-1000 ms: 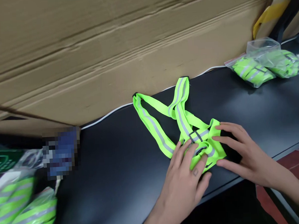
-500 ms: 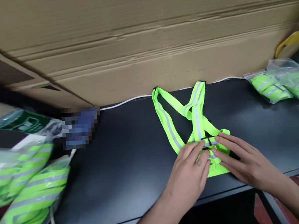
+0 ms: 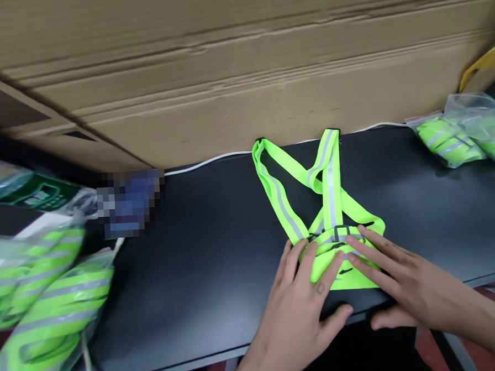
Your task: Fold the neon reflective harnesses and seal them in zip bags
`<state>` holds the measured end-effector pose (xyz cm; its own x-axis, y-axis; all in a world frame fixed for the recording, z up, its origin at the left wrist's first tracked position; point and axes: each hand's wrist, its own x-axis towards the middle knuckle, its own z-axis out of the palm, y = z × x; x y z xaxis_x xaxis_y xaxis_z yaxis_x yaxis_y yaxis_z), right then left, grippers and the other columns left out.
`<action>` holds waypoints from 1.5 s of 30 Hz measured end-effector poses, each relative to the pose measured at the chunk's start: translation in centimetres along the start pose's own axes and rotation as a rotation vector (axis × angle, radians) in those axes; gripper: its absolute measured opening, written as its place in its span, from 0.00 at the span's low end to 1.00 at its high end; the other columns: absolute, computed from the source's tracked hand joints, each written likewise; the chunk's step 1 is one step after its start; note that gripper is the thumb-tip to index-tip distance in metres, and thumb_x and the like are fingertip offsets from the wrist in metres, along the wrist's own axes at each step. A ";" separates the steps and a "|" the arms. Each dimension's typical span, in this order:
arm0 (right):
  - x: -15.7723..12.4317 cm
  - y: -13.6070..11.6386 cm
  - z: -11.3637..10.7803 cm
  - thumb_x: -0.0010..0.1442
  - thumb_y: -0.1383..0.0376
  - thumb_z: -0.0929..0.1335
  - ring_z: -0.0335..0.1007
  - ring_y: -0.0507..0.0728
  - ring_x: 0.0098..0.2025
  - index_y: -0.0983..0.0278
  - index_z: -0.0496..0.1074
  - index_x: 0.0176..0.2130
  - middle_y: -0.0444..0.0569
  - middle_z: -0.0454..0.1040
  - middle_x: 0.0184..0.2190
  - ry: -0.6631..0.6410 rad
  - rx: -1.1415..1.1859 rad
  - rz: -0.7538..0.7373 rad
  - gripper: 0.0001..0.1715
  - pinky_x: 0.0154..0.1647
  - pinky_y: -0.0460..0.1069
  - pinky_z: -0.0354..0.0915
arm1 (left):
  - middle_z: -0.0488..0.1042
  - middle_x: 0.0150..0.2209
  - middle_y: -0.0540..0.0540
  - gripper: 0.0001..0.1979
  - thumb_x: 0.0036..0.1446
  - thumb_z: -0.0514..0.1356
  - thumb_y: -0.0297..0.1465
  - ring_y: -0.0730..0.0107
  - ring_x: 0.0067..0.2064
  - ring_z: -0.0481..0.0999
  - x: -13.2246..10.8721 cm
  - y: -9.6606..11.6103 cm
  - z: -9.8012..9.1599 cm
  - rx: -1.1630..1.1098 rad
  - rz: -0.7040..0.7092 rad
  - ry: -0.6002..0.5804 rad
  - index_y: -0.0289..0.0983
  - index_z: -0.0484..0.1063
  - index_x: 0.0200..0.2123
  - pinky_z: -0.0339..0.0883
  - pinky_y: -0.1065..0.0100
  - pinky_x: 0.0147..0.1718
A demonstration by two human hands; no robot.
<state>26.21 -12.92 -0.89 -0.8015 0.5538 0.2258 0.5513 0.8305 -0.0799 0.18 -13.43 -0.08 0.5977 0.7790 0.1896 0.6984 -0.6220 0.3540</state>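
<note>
The left hand [image 3: 294,321] and the right hand [image 3: 406,282] both lie spread wide and flat on the lower part of a neon green reflective harness [image 3: 331,186], pressing down on it without closing around it. The fingers of the two hands come close together over the harness's bunched waist band [image 3: 339,272], while both thumbs sit apart from the fingers, out near the front edge of the bench [image 3: 194,277]. The harness lies on the black top of the bench, roughly midway along the part in view. Its two straps, each with a grey reflective stripe, cross and run up to the back edge, and their loops reach just beside a white cable [image 3: 213,162] that runs along that edge. A dark buckle [image 3: 340,233] sits on the band just above the right hand's fingertips. Further right, near the back of the bench, are clear plastic bags [image 3: 448,140] of folded green reflective harnesses. More bagged harnesses [image 3: 55,312] lie at the left end, beside a green printed package [image 3: 36,194]. A blue object [image 3: 130,202] there is too blurred to name. A large corrugated cardboard sheet [image 3: 225,81] stands behind the bench, with a yellow object [image 3: 480,68] partly showing at its right.
</note>
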 end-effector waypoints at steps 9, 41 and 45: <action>-3.7 -2.0 0.2 0.66 0.71 0.65 0.54 0.72 0.69 0.65 0.72 0.59 0.56 0.69 0.63 0.143 0.080 -0.026 0.22 0.58 0.66 0.71 | 0.72 0.60 0.35 0.18 0.64 0.59 0.26 0.45 0.66 0.66 -3.7 2.2 1.4 0.126 0.138 0.119 0.30 0.70 0.56 0.72 0.48 0.58; -0.1 0.3 -1.3 0.70 0.73 0.60 0.72 0.59 0.55 0.73 0.75 0.50 0.56 0.80 0.47 0.265 0.101 -0.041 0.17 0.53 0.53 0.72 | 0.78 0.44 0.40 0.22 0.66 0.57 0.47 0.55 0.48 0.79 -0.1 -1.1 -0.9 0.016 0.338 0.141 0.36 0.72 0.51 0.78 0.57 0.46; -1.6 -0.8 -1.0 0.69 0.73 0.62 0.67 0.59 0.62 0.72 0.75 0.52 0.57 0.78 0.51 0.213 0.131 -0.003 0.17 0.56 0.53 0.73 | 0.78 0.48 0.42 0.19 0.65 0.60 0.30 0.55 0.53 0.76 -1.6 -0.2 0.0 0.045 0.304 0.159 0.35 0.70 0.58 0.74 0.54 0.55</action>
<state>27.26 -14.47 -0.25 -0.7281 0.5379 0.4249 0.5034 0.8403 -0.2011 -0.92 -14.53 -0.45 0.7149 0.5576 0.4220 0.5162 -0.8279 0.2194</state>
